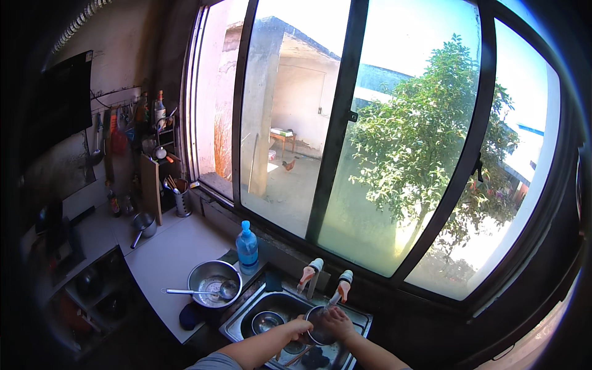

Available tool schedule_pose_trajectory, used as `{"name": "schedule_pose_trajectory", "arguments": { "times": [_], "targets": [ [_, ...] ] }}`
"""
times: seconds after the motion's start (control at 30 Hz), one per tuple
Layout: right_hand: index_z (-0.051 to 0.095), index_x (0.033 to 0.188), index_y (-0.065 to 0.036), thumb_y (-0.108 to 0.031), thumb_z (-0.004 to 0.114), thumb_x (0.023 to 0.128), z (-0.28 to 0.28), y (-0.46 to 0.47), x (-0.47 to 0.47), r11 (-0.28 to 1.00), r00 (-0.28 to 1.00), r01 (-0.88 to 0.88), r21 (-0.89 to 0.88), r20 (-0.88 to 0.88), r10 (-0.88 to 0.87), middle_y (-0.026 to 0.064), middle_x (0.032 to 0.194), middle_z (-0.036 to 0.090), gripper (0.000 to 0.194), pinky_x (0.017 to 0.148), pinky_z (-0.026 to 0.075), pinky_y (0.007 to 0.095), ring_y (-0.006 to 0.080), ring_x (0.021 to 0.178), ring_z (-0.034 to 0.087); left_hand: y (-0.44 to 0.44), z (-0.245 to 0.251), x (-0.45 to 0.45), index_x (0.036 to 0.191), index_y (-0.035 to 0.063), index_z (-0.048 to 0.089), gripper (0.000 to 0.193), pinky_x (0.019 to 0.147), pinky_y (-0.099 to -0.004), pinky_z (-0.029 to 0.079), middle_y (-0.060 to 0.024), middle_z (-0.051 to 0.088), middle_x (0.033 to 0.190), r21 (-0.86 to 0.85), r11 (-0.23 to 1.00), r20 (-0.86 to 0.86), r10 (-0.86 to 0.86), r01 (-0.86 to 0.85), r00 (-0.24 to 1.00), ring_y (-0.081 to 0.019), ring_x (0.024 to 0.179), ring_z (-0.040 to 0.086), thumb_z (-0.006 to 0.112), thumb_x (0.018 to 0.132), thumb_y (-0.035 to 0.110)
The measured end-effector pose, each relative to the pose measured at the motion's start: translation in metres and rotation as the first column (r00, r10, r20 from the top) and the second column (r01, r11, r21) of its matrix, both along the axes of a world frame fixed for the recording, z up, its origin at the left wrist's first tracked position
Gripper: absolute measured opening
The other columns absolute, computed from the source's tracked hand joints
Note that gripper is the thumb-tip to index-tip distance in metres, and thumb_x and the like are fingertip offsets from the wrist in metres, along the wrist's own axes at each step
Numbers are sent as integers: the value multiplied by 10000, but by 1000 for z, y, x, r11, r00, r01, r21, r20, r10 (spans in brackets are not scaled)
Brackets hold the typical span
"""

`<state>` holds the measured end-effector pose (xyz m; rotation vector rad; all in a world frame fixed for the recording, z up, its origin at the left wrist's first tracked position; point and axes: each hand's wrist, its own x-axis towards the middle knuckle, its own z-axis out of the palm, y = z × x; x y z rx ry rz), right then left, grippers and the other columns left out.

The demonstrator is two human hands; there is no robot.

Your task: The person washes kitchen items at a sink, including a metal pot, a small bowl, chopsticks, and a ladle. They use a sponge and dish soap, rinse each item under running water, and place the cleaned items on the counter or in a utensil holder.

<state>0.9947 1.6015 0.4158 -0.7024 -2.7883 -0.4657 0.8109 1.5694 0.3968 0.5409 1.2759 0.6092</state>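
Note:
Over the stainless steel sink (247,303), my left hand (299,327) grips the near-left rim of a round metal bowl (319,330). My right hand (339,323) lies at the bowl's far-right side, its fingers spread over the rim and inside. Above it, the right-hand tap (344,286) points down at the bowl, and what looks like water runs from it. A second tap (307,277) stands to its left. A smaller metal bowl (267,321) sits in the left basin. Below the held bowl lie a dark cloth or scourer (316,359) and what look like chopsticks.
Left of the sink, a metal pot (196,273) with a ladle (185,291) stands on the white counter (166,254). A blue-tinted plastic bottle (247,249) is behind the sink's left corner. Farther back are a small saucepan (145,224) and a utensil holder (182,203). Windows rise behind the taps.

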Motion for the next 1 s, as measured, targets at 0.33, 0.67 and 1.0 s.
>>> {"name": "schedule_pose_trajectory", "arguments": {
  "times": [0.33, 0.67, 1.0],
  "targets": [
    [667, 865, -71, -210, 591, 775, -19, -17, -40, 498, 874, 350, -793, 85, -478, 101, 1001, 620, 182, 768, 505, 379, 285, 858, 628, -8, -2, 15, 1328, 92, 328, 718, 648, -409, 538, -176, 488, 1192, 238, 920, -110, 345, -312, 932, -347, 994, 565, 618, 673, 29],
    [673, 835, -169, -144, 590, 747, 10, -28, -9, 744, 980, 176, -644, 44, -194, 52, 976, 632, 124, 828, 448, 385, 293, 932, 561, -19, 5, 5, 1305, 118, 386, 614, 691, -415, 544, -171, 507, 1207, 285, 939, -272, 272, -192, 923, -340, 1079, 532, 575, 722, 75],
    [645, 923, -262, -250, 586, 670, 20, 26, 37, 969, 978, -173, 176, 148, 148, -45, 1104, 528, 259, 888, 385, 352, 207, 1140, 443, -11, 60, 25, 1327, 120, 333, 621, 493, -496, 548, -209, 531, 1154, 119, 991, -225, 90, -65, 970, -423, 852, 622, 500, 734, 39]
  ]
}}
